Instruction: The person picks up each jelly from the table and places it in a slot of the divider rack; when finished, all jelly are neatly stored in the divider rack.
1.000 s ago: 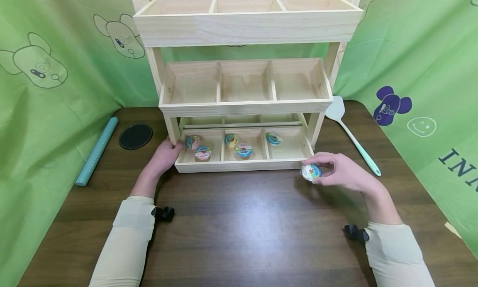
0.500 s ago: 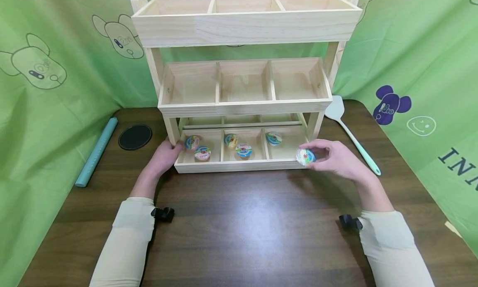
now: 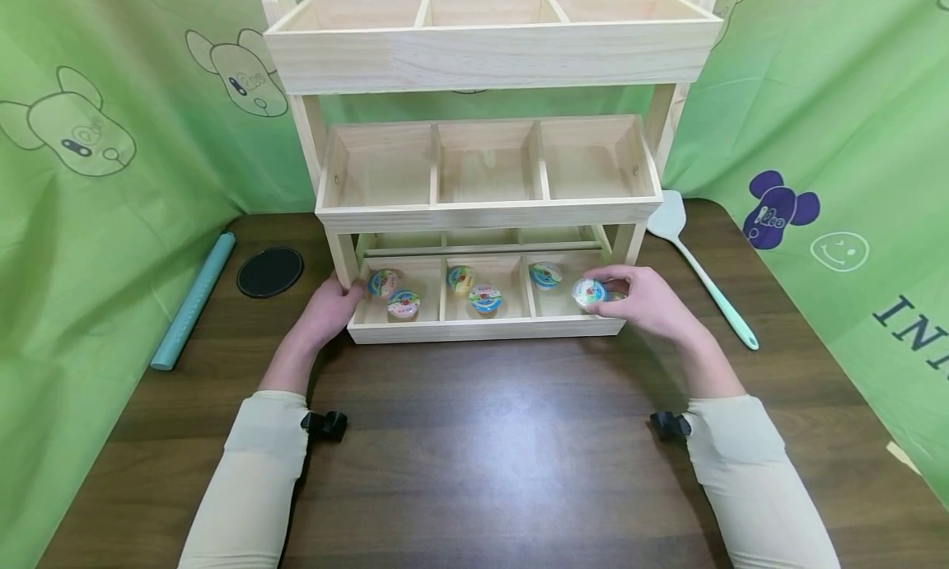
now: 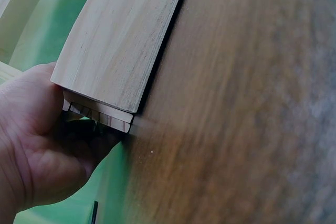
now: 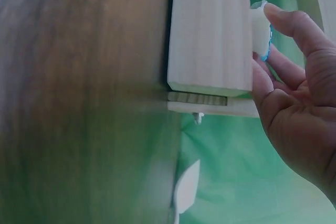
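Observation:
My right hand (image 3: 652,304) pinches a small jelly cup (image 3: 588,292) with a printed lid and blue rim, over the right compartment of the bottom tier (image 3: 485,332) of a pale wooden three-tier rack. In the right wrist view the white cup (image 5: 261,31) shows between thumb and fingers, just above the front board (image 5: 210,35). My left hand (image 3: 324,312) grips the left end of that tier; in the left wrist view its fingers curl behind the wood (image 4: 115,45) and are partly hidden. Several jelly cups lie in the tier: two left, two in the middle (image 3: 485,299), one right (image 3: 545,275).
The rack's middle tier (image 3: 485,213) and top tier (image 3: 489,58) overhang the bottom one, each with three compartments. A blue-green roll (image 3: 194,301) and a black disc (image 3: 270,272) lie left on the brown table (image 3: 489,454). A spatula (image 3: 704,277) lies right. Green cloth hangs behind.
My right hand has carried the jelly cup left and away from me, from beside the tier's front right corner to over its right compartment. My left hand stays at the rack's end.

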